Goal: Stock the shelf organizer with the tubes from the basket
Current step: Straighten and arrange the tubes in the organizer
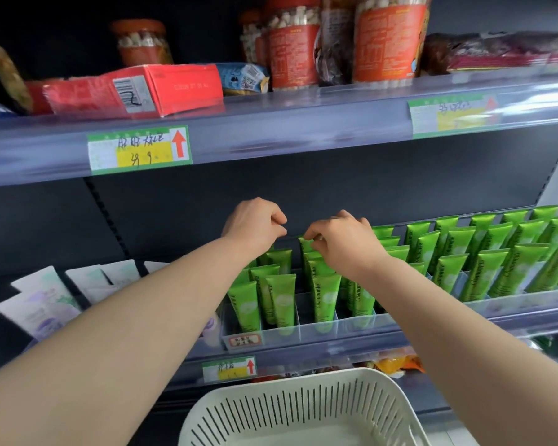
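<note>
Several green tubes stand upright in the clear shelf organizer on the middle shelf. Both my hands reach over its back rows. My right hand pinches the top edge of a green tube in a rear slot. Just to its left, my left hand hovers above the left column with its fingers curled; whether they hold anything is hidden. The white slotted basket sits at the bottom, and no tubes show in its visible part.
More green tubes fill the organizer section to the right. White and lilac packets lie to the left. The upper shelf edge with price tags overhangs my hands and carries red boxes and jars. Snack packs sit on the shelf below.
</note>
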Motion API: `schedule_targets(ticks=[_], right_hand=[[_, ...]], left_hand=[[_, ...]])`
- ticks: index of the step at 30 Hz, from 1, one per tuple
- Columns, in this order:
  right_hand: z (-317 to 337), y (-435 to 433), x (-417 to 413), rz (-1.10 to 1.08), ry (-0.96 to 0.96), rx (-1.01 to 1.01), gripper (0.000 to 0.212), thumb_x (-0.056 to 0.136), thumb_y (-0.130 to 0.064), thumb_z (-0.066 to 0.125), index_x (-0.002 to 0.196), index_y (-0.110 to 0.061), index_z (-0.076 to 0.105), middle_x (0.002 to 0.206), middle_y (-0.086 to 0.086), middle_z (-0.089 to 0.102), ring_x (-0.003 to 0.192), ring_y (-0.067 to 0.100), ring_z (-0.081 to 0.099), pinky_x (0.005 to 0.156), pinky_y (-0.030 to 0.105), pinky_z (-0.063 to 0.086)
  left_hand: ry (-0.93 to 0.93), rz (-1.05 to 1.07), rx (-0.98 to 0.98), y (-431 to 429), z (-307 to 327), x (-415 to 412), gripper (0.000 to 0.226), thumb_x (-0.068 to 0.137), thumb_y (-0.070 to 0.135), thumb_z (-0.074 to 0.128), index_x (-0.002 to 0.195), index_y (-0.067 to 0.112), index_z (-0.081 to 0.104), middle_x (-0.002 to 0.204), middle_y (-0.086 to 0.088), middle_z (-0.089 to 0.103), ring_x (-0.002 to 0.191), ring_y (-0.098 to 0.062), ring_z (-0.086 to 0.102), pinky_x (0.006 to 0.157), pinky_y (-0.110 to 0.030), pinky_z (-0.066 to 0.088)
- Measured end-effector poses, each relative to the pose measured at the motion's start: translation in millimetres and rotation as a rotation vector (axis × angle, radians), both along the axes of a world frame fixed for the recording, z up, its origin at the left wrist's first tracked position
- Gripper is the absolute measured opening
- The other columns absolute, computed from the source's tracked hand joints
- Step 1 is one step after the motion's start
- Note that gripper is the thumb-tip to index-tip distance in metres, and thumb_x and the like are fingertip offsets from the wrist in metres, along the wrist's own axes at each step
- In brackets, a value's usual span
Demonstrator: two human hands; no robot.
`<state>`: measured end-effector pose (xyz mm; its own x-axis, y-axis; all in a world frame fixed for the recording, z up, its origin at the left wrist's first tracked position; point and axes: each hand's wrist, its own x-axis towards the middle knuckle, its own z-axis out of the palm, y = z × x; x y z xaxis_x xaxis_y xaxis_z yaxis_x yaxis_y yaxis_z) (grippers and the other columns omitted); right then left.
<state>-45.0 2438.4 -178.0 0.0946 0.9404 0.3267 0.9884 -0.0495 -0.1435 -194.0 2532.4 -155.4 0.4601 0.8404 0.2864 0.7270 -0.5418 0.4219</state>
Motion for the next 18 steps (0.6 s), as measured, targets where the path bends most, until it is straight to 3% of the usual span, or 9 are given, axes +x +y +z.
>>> schedule_targets(ticks=[4,8,12,18], right_hand=[[3,-13,-24,0.111,0.003,0.031,0.021,0.095,-0.030,0.052,0.112,-0.031,0.064,0.109,-0.008,0.066,0.118,0.018,0.042,0.085,0.037,0.035],[-7,-20,-42,0.146,-0.057,-0.083,0.022,0.093,-0.034,0.053,0.110,-0.031,0.065,0.110,-0.004,0.065,0.120,0.019,0.041,0.092,0.039,0.034],[-13,-22,-50,0.141,-0.084,-0.127,0.022,0.097,-0.032,0.048,0.109,-0.025,0.065,0.108,-0.001,0.064,0.119,0.022,0.041,0.093,0.041,0.031],[-10,-25,-49,0.149,-0.111,-0.110,0.023,0.097,-0.027,0.047,0.109,-0.028,0.066,0.104,-0.001,0.065,0.119,0.019,0.040,0.092,0.039,0.030]], left_hand=[[0.075,-0.082,-0.044,-7,4,-18,0.007,0.077,0.025,0.078,0.082,0.030,0.077,0.078,0.020,0.066,0.088,-0.010,0.065,0.084,-0.034,0.054],[0.191,-0.138,-0.051,-12,4,-32,0.005,0.077,0.025,0.078,0.081,0.028,0.077,0.070,0.024,0.061,0.083,-0.008,0.064,0.082,-0.034,0.055],[0.235,-0.158,-0.040,-18,4,-40,0.007,0.078,0.023,0.077,0.085,0.024,0.078,0.070,0.023,0.060,0.083,-0.008,0.063,0.082,-0.033,0.055],[0.279,-0.143,-0.035,-24,6,-41,0.010,0.081,0.021,0.074,0.090,0.021,0.078,0.087,0.011,0.071,0.089,-0.012,0.064,0.083,-0.035,0.054]])
